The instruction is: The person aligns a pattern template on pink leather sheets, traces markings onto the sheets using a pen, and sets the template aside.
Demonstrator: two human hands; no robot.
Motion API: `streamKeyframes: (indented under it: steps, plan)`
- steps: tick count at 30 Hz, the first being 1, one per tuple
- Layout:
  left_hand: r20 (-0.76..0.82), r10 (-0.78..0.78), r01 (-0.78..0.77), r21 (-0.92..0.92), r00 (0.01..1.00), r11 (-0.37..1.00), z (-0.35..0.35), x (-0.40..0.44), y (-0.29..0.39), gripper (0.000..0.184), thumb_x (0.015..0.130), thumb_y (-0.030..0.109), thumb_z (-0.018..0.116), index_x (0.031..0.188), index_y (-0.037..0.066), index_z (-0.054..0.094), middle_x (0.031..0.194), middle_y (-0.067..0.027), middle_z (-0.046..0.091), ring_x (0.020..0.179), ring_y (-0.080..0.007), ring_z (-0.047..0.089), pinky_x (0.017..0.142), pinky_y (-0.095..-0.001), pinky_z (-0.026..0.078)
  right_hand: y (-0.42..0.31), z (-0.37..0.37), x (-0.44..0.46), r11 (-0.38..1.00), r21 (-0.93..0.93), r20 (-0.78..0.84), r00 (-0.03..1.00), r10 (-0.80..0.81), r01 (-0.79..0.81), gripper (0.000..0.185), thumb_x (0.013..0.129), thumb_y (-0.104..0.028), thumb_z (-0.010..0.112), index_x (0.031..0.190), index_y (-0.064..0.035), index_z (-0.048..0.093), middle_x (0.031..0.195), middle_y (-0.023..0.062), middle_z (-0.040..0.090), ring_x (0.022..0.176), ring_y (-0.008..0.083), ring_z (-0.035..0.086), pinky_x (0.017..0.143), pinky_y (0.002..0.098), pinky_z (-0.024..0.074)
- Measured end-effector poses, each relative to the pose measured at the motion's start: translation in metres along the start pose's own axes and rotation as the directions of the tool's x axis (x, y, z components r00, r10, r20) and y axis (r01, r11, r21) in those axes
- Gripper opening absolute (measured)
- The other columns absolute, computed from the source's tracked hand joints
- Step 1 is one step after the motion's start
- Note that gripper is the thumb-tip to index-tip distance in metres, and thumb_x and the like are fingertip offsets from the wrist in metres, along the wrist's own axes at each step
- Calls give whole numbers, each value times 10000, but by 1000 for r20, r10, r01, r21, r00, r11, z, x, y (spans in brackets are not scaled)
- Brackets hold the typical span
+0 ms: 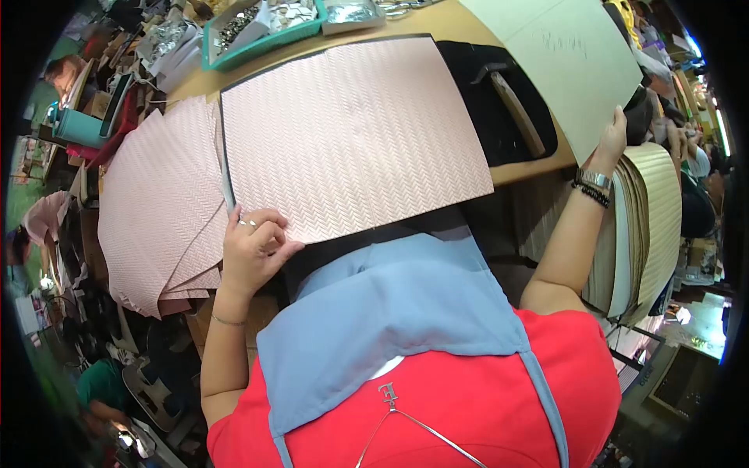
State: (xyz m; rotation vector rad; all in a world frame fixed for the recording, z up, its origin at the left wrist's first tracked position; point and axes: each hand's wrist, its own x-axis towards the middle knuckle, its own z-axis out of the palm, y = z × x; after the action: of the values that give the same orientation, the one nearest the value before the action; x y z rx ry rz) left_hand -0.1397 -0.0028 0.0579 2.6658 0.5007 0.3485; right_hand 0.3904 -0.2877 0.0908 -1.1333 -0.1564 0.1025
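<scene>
A pink herringbone-textured sheet (359,132) with dark edges lies over the table and overhangs its near side. At its lower left corner is my left hand (253,242), fingers curled, with the sheet's edge pinched in them. My right hand (612,144) holds the edge of a large pale green sheet (577,70) at the upper right, its thumb on top and the other fingers mostly hidden. More pink textured sheets (156,195) lie in a pile to the left, beside my left hand.
A hammer (515,109) rests on a black pad (484,101) on the wooden table (538,165). Behind stands a teal tray (269,35) of small metal parts. Stacked yellowish sheets (659,210) stand at right. Other people (101,394) are at the left.
</scene>
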Motion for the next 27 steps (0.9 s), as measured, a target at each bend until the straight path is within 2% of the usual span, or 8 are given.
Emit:
streamKeyframes:
  steps: [3,8,11,12,15,18,22,27]
  plan:
    - [-46,-188,161,-347,981,924,1,8,0,222,776,238,766,842,78,628,935,-52,663,919,-215,641,940,-379,447,3,31,-32,993,-90,15,997,77,-76,420,1005,-270,425,1228,65,544,1229,134,595,1080,217,590,952,332,459]
    - [304,-450,403,-904,840,143,4,30,-18,804,972,650,214,1454,14,311,1272,-112,545,1044,-180,602,935,-318,460,62,31,-37,906,-408,355,894,274,-116,420,1014,-233,414,1320,45,490,1281,103,567,1128,177,556,992,295,419]
    - [266,-530,225,-964,805,-141,4,56,-28,820,977,639,210,1476,-10,258,1346,-132,508,1104,-210,587,975,-299,441,83,71,-78,903,-391,505,779,372,-179,414,1000,-169,442,1364,27,450,1285,87,562,1150,145,536,1007,275,402]
    - [246,-523,215,-969,816,-120,0,59,-36,771,1003,562,301,1477,-43,227,1372,-169,498,1145,-243,576,969,-305,449,92,77,-86,898,-377,541,733,412,-226,419,985,-112,449,1382,17,429,1303,84,550,1168,139,525,1018,270,392]
    - [168,-612,509,-740,773,439,-11,69,-35,710,1002,448,441,1451,-72,262,1339,-182,530,1161,-258,569,963,-339,458,107,96,-106,869,-450,552,700,453,-207,467,981,-103,460,1427,9,377,1360,87,514,1197,132,511,1027,260,392]
    - [-12,-658,615,-343,753,710,-12,71,-41,717,888,333,653,1403,-76,369,1061,-227,658,938,-251,661,822,-324,499,113,108,-112,864,-460,534,714,452,-203,469,965,-79,494,1414,8,386,1199,98,613,1064,123,582,934,259,457]
    - [-81,-632,595,-266,770,759,-9,72,-49,743,816,349,717,1360,-76,444,900,-241,687,786,-249,696,730,-321,524,116,118,-114,807,-585,496,753,433,-79,544,916,-107,626,1394,24,403,928,51,666,786,56,601,664,196,481]
    - [-78,-656,636,-180,751,750,-14,81,-46,724,799,395,702,1326,-51,486,991,-284,661,927,-407,658,831,-428,510,109,130,-118,733,-678,501,764,406,55,589,890,-125,675,1388,36,405,815,32,648,660,34,563,546,178,431]
